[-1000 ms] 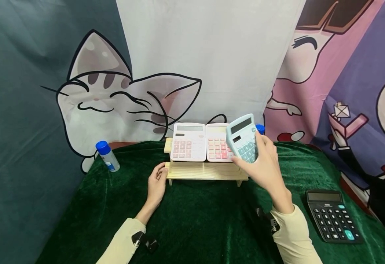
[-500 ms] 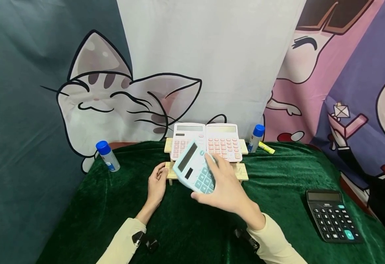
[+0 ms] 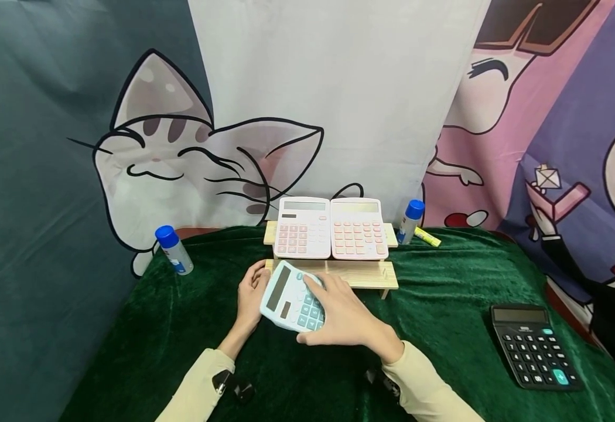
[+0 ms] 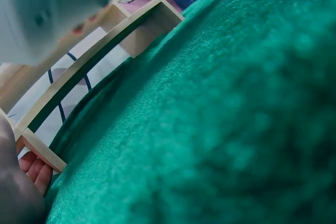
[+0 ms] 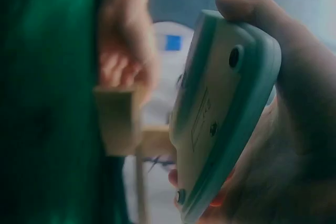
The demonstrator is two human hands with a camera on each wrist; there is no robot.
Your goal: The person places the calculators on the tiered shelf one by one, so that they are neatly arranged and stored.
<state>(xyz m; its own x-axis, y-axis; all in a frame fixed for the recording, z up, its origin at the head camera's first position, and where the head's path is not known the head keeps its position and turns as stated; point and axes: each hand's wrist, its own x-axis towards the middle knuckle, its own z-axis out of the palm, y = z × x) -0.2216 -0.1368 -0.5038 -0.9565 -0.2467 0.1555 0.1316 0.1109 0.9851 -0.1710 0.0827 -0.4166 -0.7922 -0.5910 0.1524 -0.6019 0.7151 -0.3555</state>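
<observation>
In the head view, my right hand (image 3: 343, 313) holds a light blue calculator (image 3: 289, 298) by its keypad end, tilted above the front left of a two-step wooden stand (image 3: 362, 272). The right wrist view shows the calculator's underside (image 5: 205, 114), with thumb and fingers on opposite edges. My left hand (image 3: 249, 296) grips the left end of the stand's lower step, its fingertips (image 4: 38, 170) curled behind the end piece. A white calculator with pink keys (image 3: 302, 228) and a second pink-keyed calculator (image 3: 359, 228) lean side by side on the upper step.
A black calculator (image 3: 534, 346) lies on the green cloth (image 3: 460, 357) at right. Blue-capped bottles stand on both sides, one at left (image 3: 174, 251) and one at back right (image 3: 410, 221). Beside the latter lies a small yellow tube (image 3: 427, 237). A printed curtain (image 3: 371, 105) hangs behind.
My right hand has brought the light blue calculator left and down, from before the right pink-keyed calculator to near my left hand, turning it leftward. The left hand stays on the stand.
</observation>
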